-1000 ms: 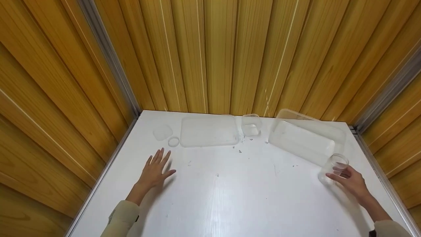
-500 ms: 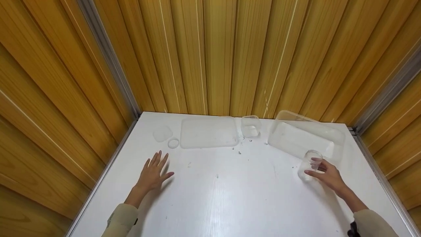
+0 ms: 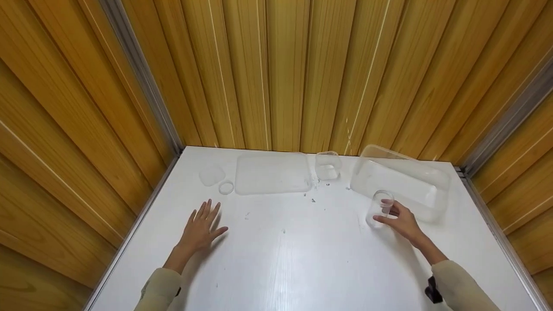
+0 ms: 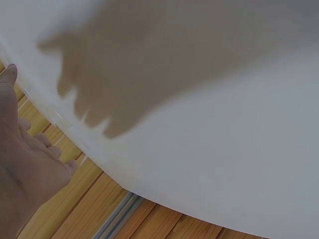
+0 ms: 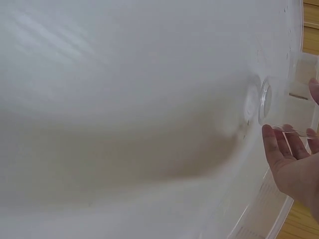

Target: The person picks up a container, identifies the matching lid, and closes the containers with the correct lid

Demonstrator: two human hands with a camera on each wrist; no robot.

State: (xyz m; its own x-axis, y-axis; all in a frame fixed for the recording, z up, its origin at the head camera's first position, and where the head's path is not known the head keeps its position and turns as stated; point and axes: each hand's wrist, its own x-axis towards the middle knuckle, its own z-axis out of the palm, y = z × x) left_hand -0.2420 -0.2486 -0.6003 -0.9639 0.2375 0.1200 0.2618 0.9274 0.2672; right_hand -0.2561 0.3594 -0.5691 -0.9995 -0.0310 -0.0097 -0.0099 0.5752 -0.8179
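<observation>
My right hand (image 3: 402,220) grips a clear round plastic jar (image 3: 379,210) by its side, thumb on one side and fingers on the other. In the right wrist view the jar (image 5: 286,107) appears just off the white table, its base facing the tabletop. The jar's mouth is uncovered. My left hand (image 3: 198,231) hovers over the table's left part with fingers spread, holding nothing; its shadow falls on the surface in the left wrist view. Nearest to its fingertips lie a clear ring-shaped lid (image 3: 226,187) and a small squarish translucent lid (image 3: 211,175).
A large rectangular translucent lid (image 3: 273,173) lies along the back of the white table (image 3: 302,268). Beside it stands a small square clear container (image 3: 328,166). A big rectangular clear container (image 3: 402,181) sits at the back right, behind the jar. Wood-patterned walls (image 3: 285,73) enclose the table.
The jar, in my right hand, has moved left across the front of the big container toward the table's middle. My left hand has hardly moved.
</observation>
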